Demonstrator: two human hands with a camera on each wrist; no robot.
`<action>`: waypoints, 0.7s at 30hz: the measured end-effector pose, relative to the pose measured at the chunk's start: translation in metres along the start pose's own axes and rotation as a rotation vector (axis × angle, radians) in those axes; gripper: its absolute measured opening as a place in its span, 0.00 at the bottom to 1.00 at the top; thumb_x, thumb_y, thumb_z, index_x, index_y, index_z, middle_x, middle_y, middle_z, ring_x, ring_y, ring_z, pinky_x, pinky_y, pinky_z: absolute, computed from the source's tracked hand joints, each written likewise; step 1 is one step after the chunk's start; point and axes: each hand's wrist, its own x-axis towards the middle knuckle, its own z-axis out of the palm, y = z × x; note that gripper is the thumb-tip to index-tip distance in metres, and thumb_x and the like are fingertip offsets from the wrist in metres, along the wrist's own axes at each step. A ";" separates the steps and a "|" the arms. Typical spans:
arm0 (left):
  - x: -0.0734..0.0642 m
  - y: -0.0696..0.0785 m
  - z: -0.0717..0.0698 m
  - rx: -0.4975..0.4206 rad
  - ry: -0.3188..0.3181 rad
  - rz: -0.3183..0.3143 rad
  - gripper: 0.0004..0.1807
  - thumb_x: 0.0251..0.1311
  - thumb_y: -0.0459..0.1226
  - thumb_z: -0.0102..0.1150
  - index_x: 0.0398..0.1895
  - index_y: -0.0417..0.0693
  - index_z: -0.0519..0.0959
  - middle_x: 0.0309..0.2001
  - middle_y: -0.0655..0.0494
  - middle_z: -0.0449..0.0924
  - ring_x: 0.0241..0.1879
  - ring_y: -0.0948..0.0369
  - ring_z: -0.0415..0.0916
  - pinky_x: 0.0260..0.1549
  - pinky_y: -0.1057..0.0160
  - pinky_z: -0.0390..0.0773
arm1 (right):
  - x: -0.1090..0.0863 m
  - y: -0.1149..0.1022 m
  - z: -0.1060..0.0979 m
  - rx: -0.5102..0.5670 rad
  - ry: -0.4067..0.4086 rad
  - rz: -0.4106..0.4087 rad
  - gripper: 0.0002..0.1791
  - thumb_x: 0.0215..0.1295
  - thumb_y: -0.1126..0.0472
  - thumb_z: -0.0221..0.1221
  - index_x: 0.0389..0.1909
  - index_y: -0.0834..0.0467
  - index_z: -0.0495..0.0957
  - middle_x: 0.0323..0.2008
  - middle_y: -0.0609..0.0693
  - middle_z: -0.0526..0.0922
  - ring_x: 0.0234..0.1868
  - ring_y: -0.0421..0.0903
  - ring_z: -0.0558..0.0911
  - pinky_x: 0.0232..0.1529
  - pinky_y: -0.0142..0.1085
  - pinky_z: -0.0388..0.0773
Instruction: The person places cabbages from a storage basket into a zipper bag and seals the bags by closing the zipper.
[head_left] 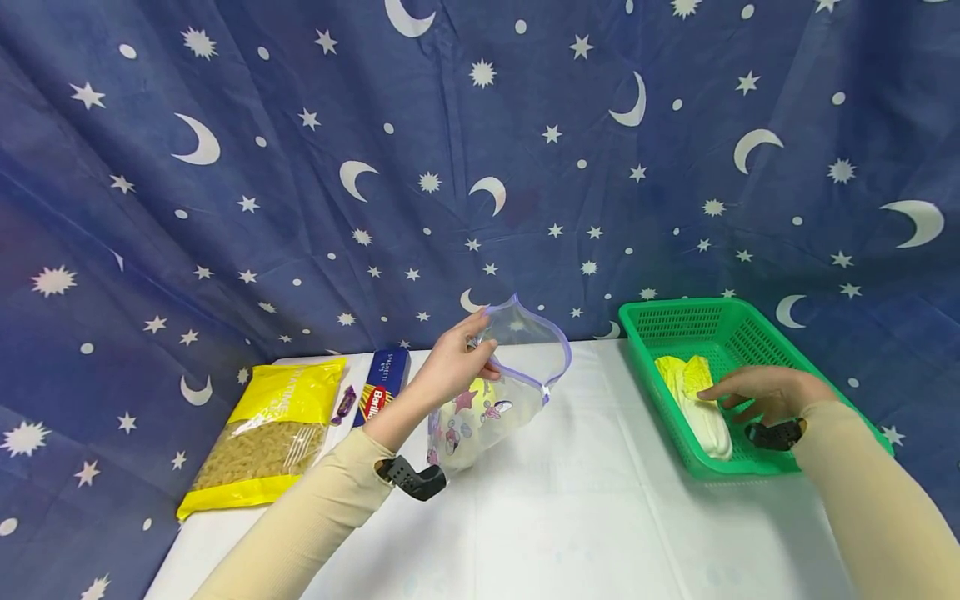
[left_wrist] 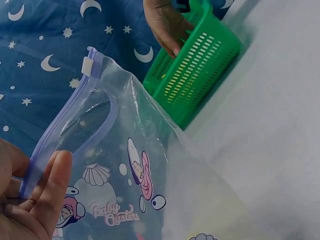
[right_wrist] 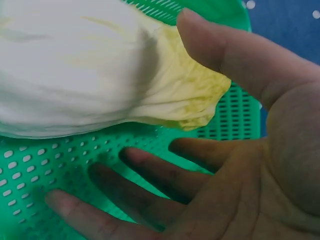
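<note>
STEP: judged as reaching for cabbage (head_left: 699, 408), lying in green basket (head_left: 682, 325) | LEFT: pinching open-mouthed bag (head_left: 487, 425) with left hand (head_left: 453, 358) | RIGHT: holding right hand (head_left: 768, 387) beside cabbage, fingers (right_wrist: 132, 194) spread, gripping nothing | NEXT: likely needing closure round cabbage

Bg = dark blue curtain (head_left: 450, 108) w/ white moons, stars & dots, hanging in folds behind the white-covered tbl (head_left: 585, 517) & round its L side. At the tbl's far L: big yellow pkg (head_left: 251, 446) lying flat, clear window w/ short tan pasta showing, white lettering up top – only partly legible. Just R of it, small purple wrapped candy (head_left: 345, 404), then blue Barilla spaghetti box (head_left: 384, 379) near the curtain – candy betw pkg & box
</note>
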 end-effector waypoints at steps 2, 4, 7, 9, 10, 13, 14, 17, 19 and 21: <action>0.000 0.000 0.000 -0.007 -0.005 -0.002 0.31 0.76 0.35 0.52 0.78 0.38 0.60 0.81 0.59 0.51 0.30 0.58 0.85 0.42 0.43 0.85 | 0.003 0.003 0.001 0.002 -0.016 0.002 0.52 0.73 0.44 0.60 0.75 0.77 0.44 0.71 0.82 0.51 0.67 0.79 0.64 0.63 0.75 0.59; -0.001 0.000 0.001 -0.008 -0.009 -0.001 0.31 0.76 0.35 0.52 0.78 0.38 0.60 0.81 0.59 0.51 0.30 0.58 0.85 0.43 0.42 0.84 | 0.005 0.005 0.003 0.020 -0.022 0.004 0.48 0.72 0.46 0.60 0.74 0.77 0.50 0.69 0.81 0.56 0.65 0.77 0.68 0.62 0.70 0.65; -0.001 0.000 0.001 -0.013 -0.015 0.000 0.31 0.75 0.34 0.52 0.78 0.37 0.60 0.81 0.58 0.51 0.30 0.58 0.85 0.44 0.42 0.84 | 0.007 0.007 0.008 0.069 -0.028 0.008 0.42 0.72 0.49 0.61 0.71 0.76 0.57 0.65 0.79 0.62 0.59 0.71 0.74 0.56 0.59 0.76; -0.001 0.000 0.001 -0.011 -0.020 0.003 0.31 0.75 0.34 0.52 0.78 0.36 0.59 0.81 0.57 0.51 0.30 0.58 0.85 0.44 0.43 0.84 | 0.008 0.007 0.011 0.106 -0.022 0.016 0.37 0.72 0.51 0.62 0.67 0.75 0.63 0.60 0.74 0.68 0.53 0.64 0.77 0.48 0.53 0.81; -0.001 0.000 0.002 -0.010 -0.021 0.006 0.31 0.75 0.34 0.52 0.78 0.36 0.59 0.81 0.57 0.51 0.30 0.58 0.85 0.43 0.44 0.85 | 0.008 0.007 0.013 0.125 -0.019 0.020 0.35 0.71 0.52 0.62 0.65 0.74 0.64 0.58 0.72 0.69 0.50 0.62 0.77 0.45 0.52 0.82; -0.002 0.000 0.002 -0.006 -0.020 0.006 0.31 0.75 0.34 0.52 0.78 0.36 0.59 0.81 0.57 0.50 0.30 0.58 0.85 0.43 0.43 0.84 | 0.009 0.008 0.016 0.137 -0.020 0.024 0.29 0.71 0.53 0.63 0.60 0.71 0.69 0.52 0.66 0.72 0.44 0.59 0.77 0.41 0.49 0.83; -0.002 0.000 0.003 -0.006 -0.020 0.006 0.31 0.75 0.34 0.52 0.78 0.36 0.59 0.81 0.57 0.50 0.30 0.58 0.85 0.43 0.43 0.85 | 0.010 0.008 0.017 0.139 -0.017 0.030 0.27 0.70 0.53 0.64 0.58 0.70 0.70 0.51 0.65 0.73 0.43 0.58 0.78 0.41 0.49 0.83; -0.002 -0.001 0.003 -0.006 -0.019 0.004 0.31 0.75 0.35 0.52 0.78 0.37 0.59 0.81 0.57 0.50 0.30 0.58 0.85 0.44 0.42 0.84 | 0.012 0.009 0.018 0.105 -0.032 0.021 0.24 0.71 0.54 0.63 0.55 0.69 0.72 0.48 0.63 0.76 0.41 0.56 0.79 0.43 0.48 0.83; -0.001 -0.002 0.004 -0.003 -0.019 0.006 0.31 0.75 0.35 0.52 0.78 0.37 0.59 0.81 0.57 0.50 0.30 0.58 0.86 0.43 0.42 0.84 | 0.013 0.009 0.018 0.088 -0.041 0.015 0.23 0.70 0.54 0.63 0.53 0.69 0.74 0.45 0.61 0.79 0.41 0.56 0.80 0.43 0.48 0.83; -0.001 -0.003 0.004 0.001 -0.017 0.008 0.31 0.75 0.35 0.52 0.78 0.38 0.60 0.81 0.57 0.51 0.30 0.58 0.86 0.42 0.41 0.84 | 0.015 0.009 0.019 0.072 -0.054 0.003 0.21 0.71 0.55 0.62 0.52 0.69 0.74 0.43 0.60 0.80 0.42 0.55 0.80 0.44 0.46 0.83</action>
